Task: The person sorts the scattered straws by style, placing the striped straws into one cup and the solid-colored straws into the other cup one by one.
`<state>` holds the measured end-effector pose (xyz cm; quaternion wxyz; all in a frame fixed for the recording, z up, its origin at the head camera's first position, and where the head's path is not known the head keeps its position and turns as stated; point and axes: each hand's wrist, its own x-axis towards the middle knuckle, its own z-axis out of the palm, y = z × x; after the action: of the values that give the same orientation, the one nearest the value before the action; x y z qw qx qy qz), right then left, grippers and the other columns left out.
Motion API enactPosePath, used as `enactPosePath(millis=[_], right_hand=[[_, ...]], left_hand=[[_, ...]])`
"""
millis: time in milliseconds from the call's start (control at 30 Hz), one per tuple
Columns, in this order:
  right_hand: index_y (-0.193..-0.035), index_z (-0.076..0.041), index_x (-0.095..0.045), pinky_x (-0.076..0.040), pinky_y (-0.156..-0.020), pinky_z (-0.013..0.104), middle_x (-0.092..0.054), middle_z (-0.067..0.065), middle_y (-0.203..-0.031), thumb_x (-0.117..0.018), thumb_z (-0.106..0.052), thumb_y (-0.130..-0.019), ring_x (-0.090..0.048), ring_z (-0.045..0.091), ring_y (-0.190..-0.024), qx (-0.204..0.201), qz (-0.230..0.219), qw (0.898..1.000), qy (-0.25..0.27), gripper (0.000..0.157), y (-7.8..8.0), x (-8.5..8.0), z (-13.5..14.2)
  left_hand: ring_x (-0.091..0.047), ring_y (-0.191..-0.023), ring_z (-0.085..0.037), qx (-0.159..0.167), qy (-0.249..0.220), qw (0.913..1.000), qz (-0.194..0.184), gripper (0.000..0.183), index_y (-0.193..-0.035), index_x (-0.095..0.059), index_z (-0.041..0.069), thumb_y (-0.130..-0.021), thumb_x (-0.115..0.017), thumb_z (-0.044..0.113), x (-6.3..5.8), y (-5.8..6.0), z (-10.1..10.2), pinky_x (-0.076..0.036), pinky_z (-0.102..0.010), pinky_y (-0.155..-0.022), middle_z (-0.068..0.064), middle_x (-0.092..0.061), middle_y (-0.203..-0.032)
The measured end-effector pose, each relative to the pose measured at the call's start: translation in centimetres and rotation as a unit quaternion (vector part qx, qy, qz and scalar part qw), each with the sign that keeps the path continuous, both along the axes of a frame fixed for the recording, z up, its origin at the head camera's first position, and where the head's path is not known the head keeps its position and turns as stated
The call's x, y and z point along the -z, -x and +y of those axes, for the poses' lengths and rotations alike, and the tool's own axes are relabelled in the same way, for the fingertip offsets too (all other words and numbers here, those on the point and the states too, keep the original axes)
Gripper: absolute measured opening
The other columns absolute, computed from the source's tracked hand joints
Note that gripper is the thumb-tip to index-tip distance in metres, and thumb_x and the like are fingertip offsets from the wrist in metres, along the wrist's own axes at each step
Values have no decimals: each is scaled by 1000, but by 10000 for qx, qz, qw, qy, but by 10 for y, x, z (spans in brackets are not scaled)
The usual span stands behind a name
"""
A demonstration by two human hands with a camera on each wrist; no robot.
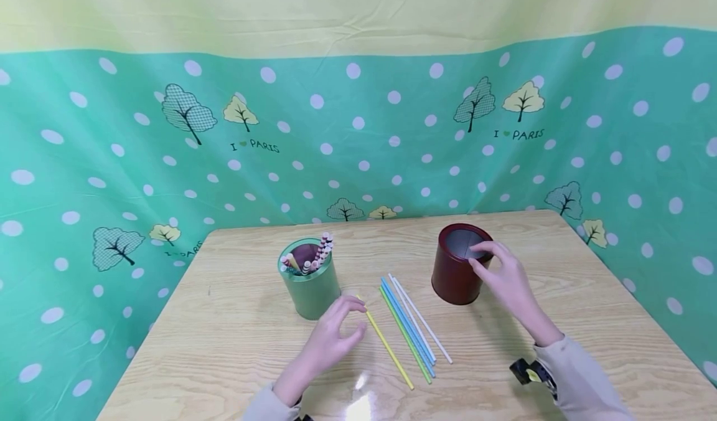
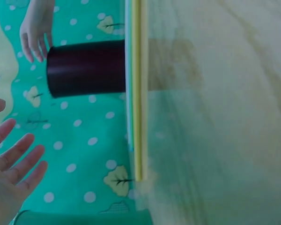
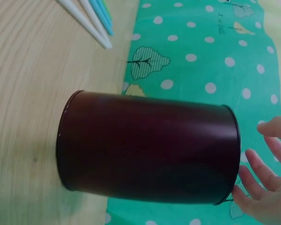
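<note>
My left hand (image 1: 330, 340) hovers over the table, thumb and fingers apart with nothing between them, close to the upper end of a thin yellow stick (image 1: 388, 347). Beside it lie a green stick (image 1: 406, 335), blue ones and white ones (image 1: 422, 320), roughly parallel. At the right, a dark red round can (image 1: 456, 278) stands upright with its open top facing up. My right hand (image 1: 506, 281) is at the can's right rim, fingers loosely bent and holding nothing. In the right wrist view its spread fingers (image 3: 255, 180) are right at the rim.
A green round can (image 1: 313, 293) stands upright just beyond my left hand, with several striped sticks (image 1: 319, 256) leaning inside. Behind the wooden table (image 1: 235, 296) hangs a green dotted curtain (image 1: 381, 159) with printed trees.
</note>
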<state>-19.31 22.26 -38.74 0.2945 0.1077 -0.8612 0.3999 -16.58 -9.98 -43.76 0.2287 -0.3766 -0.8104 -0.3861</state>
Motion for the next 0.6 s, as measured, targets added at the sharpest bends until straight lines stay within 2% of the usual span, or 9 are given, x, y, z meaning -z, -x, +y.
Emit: enactPosePath(millis=[267,400,600], right_hand=[[-95,0,-61,-30,-83,1,-59,12,-95,-66,3,-73,-45,1,-94,42,127,9999,48,22,-4,6,9],[-95,1,-61,-30,-83,0,-60,13,-95,-66,3,-73,-45,-1,-94,78,126,9999,75,22,-4,9,13],[-97,1,-61,-29,-83,-1,-59,14,-99,-66,1,-75,-45,1,-96,108,53,9999,51,23,-5,13,17]], left_hand=[[-53,-99,-17,103,574,9978,-322,25,-97,-56,8,-74,-64,12,5,1,7,-46,-34,-88,-2,-57,-101],[-53,-97,-16,200,778,9945,-679,24,-98,-55,10,-75,-62,12,8,2,9,-46,-33,-87,-1,-57,-101],[-53,-98,-13,440,1145,9844,-1263,21,-98,-54,11,-79,-60,14,13,3,12,-46,-30,-89,3,-55,-100]])
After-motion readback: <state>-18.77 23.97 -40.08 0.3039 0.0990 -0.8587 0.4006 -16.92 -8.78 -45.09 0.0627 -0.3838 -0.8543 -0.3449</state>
